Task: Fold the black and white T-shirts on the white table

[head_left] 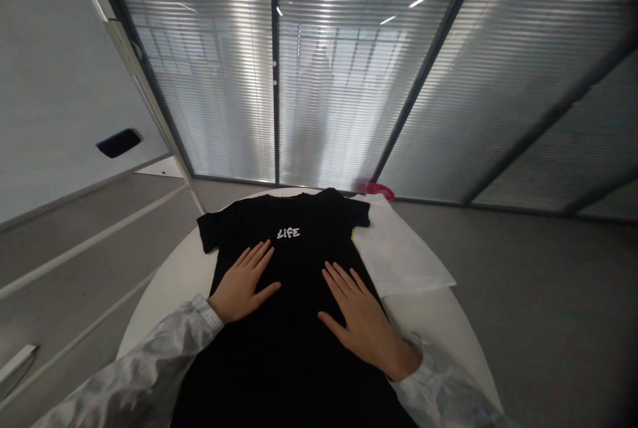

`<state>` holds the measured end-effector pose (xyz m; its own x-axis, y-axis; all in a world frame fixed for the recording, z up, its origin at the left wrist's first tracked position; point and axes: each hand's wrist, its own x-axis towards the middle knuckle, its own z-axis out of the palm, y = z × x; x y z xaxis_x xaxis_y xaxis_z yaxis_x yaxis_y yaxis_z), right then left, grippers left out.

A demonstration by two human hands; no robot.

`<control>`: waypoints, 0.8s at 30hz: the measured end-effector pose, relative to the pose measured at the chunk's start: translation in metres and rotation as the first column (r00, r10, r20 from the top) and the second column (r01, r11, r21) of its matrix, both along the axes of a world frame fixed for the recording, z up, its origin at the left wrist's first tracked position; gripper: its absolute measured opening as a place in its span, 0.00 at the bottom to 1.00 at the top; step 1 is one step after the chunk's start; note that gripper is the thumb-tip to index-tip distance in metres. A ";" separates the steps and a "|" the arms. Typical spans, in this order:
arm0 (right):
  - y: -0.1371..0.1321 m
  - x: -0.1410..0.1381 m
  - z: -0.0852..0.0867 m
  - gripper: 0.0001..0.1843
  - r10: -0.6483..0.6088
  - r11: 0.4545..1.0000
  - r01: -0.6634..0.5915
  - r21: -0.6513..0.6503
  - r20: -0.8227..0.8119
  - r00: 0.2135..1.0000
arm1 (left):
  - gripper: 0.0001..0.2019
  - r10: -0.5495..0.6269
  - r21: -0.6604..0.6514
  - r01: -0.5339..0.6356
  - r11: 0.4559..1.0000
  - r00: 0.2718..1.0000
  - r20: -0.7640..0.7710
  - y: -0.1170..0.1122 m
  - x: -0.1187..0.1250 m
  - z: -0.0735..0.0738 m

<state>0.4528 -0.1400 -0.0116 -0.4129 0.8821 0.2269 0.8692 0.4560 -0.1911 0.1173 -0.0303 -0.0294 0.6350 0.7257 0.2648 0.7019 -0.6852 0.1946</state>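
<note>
A black short-sleeved fabric T-shirt (286, 355) lies spread on a rounded white worktop (162, 302), its collar near the far edge, its two sleeves out to the sides, and its lower part running out of view toward the person. Small white lettering (288, 233) sits on its chest. The person's left hand (240, 287) rests on the left side of the shirt, just below the lettering; the right hand (363, 323) rests on the right side, a little nearer the person. Each grip is wide, palm down and fingers extended, with nothing held. Beside the shirt, on the right, a thin white sheet-like piece (403, 255) lies partly beneath the shirt's sleeve, with a crumpled pinkish-red item (379, 191) at its far end. Beyond stands a glass partition with grey horizontal blinds (319, 115).
</note>
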 end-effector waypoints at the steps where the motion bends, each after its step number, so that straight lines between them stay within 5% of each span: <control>1: -0.010 0.000 -0.001 0.45 -0.004 1.000 0.004 -0.007 0.000 1.000 | 0.43 -0.026 -0.010 0.026 1.000 1.000 -0.002 -0.017 0.001 0.002; 7: -0.049 -0.001 -0.012 0.45 0.029 0.998 -0.028 -0.052 0.018 0.999 | 0.45 -0.053 -0.054 0.051 0.997 0.998 -0.030 -0.087 -0.003 -0.003; 18: -0.087 0.005 -0.010 0.45 0.102 0.989 -0.099 -0.106 0.019 0.995 | 0.45 -0.122 -0.109 0.114 0.987 0.990 -0.067 -0.153 -0.021 0.005; 24: -0.109 0.009 -0.010 0.44 0.103 0.985 -0.103 -0.140 -0.002 0.995 | 0.46 -0.136 -0.122 0.127 0.984 0.989 -0.066 -0.162 -0.024 0.008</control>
<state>0.4617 -0.2488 -0.0217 -0.5040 0.8577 0.1014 0.8202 0.5121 -0.2548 0.0936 -0.1926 -0.0215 0.7414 0.6581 0.1314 0.6229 -0.7477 0.2300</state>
